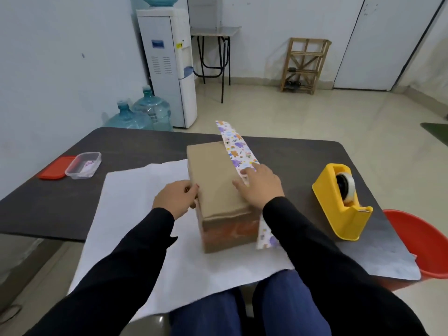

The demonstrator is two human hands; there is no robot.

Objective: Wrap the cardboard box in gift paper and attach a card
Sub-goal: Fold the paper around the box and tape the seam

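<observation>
A brown cardboard box (213, 173) stands on a sheet of gift paper (135, 204) lying white side up on the dark table (48, 195). The paper's right edge, printed with cartoon animals (236, 147), is folded up over the box's right top edge. My right hand (260, 185) lies flat with straight fingers on the box top, pressing that printed edge down. Curled fingers of my left hand (178, 196) touch the box's left top edge. A card (88, 166) lies in a clear plastic container (83, 164) at the table's left.
A yellow tape dispenser (343, 202) stands on the table right of the box. The container's red lid (57, 167) lies beside it. A red tub (421, 241) sits off the table's right edge. Water bottles and a dispenser stand behind the table.
</observation>
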